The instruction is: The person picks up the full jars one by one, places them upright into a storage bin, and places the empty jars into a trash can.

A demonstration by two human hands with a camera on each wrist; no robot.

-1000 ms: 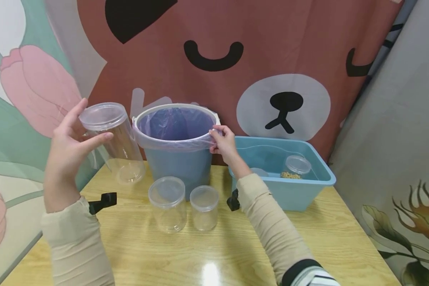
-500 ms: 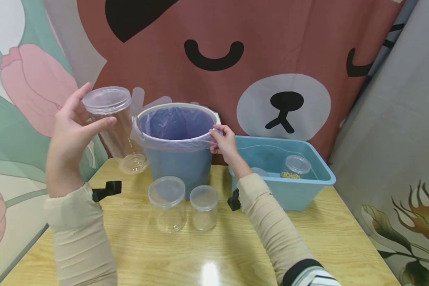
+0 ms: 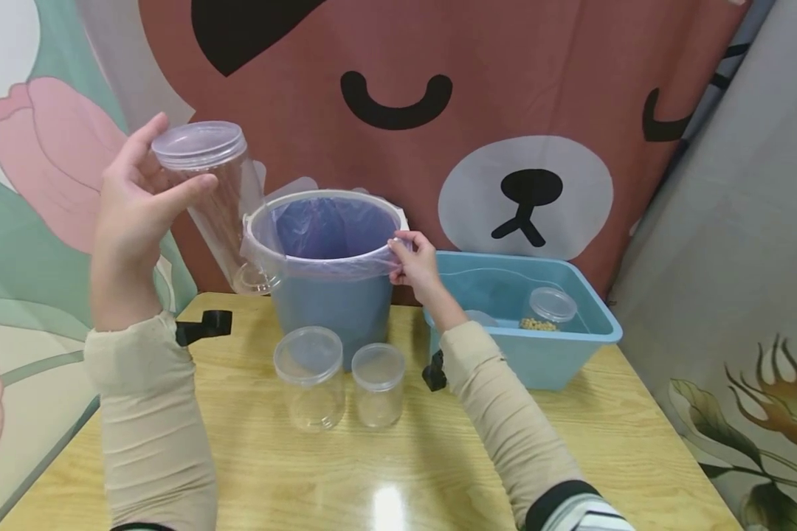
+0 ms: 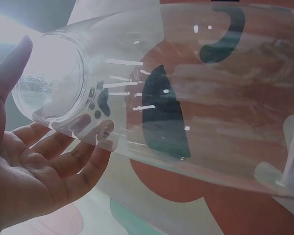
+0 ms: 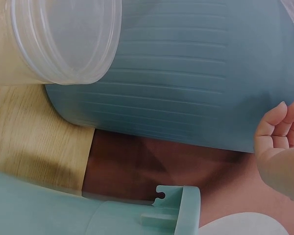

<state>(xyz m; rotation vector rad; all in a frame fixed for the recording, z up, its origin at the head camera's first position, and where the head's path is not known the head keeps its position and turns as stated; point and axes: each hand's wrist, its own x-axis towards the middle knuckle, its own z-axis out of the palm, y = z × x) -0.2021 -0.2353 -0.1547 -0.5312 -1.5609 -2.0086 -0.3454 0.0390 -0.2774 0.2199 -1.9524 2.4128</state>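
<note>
As left hand (image 3: 128,214) grips tall jar (image 3: 221,210) | axis slanted, lid (image 3: 199,141) up, base (image 3: 255,280) rightward | right hand (image 3: 417,268) pinches liner (image 3: 335,268)

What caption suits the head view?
Left hand holds a tilted jar beside a bin; right hand pinches the bin's lined rim.

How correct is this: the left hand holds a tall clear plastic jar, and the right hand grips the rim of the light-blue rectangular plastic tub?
Not quite: in the head view, the right hand grips the rim of the round blue-grey plastic bucket. The left hand does hold the tall clear plastic jar.
</note>
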